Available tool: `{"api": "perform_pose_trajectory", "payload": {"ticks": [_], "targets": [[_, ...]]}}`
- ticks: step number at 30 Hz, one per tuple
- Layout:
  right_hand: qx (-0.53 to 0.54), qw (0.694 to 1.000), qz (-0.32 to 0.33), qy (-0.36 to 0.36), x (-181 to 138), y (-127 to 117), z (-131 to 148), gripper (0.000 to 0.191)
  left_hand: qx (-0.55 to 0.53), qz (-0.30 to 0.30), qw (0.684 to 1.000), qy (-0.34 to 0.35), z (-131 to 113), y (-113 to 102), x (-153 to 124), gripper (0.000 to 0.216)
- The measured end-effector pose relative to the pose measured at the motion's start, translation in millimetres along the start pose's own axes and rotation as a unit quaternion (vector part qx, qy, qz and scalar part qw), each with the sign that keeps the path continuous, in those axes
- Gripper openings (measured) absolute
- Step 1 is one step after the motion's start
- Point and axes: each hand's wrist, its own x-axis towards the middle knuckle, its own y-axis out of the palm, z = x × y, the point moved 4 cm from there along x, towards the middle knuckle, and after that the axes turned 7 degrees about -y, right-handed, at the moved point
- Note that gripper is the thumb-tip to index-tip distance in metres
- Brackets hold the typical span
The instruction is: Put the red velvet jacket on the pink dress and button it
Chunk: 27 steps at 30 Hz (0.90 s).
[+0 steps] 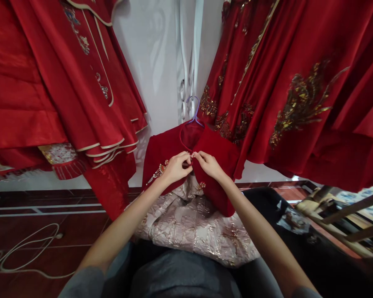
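A dark red jacket with jewelled ornaments hangs in front of me on a purple hanger. My left hand is closed in a pinch on the jacket's left front edge, just below the collar. Opposite it, my right hand pinches the right front edge. Between the fingertips shows a small shiny fastening, mostly covered by the fingers. Beaded tassels decorate the left front, and a gold flower ornament sits on the right. A pale pink brocade skirt spreads below the jacket, over my lap.
Red embroidered garments hang at left, and a red gown with gold sequins hangs at right. A white cable lies on the tiled floor. To the right are a plastic bag on black cloth and a wooden rack.
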Motion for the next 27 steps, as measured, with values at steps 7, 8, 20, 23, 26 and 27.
{"api": "perform_pose_trajectory", "payload": {"ticks": [7, 8, 20, 23, 26, 27], "targets": [[-0.034, 0.999, 0.014, -0.03, 2, 3, -5, 0.034, -0.108, -0.019, 0.992, -0.063, 17, 5, 7, 0.011], [-0.036, 0.999, 0.013, -0.033, 3, 5, -5, 0.033, -0.129, -0.035, 0.988, -0.08, 20, 6, 9, 0.011], [-0.053, 0.997, 0.04, -0.044, 7, 5, -11, 0.03, -0.197, -0.103, 0.965, -0.138, 38, 13, 13, 0.015], [-0.046, 0.997, 0.043, -0.039, 8, 4, -9, 0.029, -0.215, -0.118, 0.959, -0.145, 41, 14, 15, 0.017], [-0.047, 0.997, 0.044, -0.038, 10, 3, -9, 0.029, -0.235, -0.112, 0.951, -0.164, 47, 15, 18, 0.02], [-0.05, 0.997, 0.046, -0.039, 10, 3, -9, 0.029, -0.242, -0.106, 0.949, -0.173, 49, 16, 18, 0.022]]}}
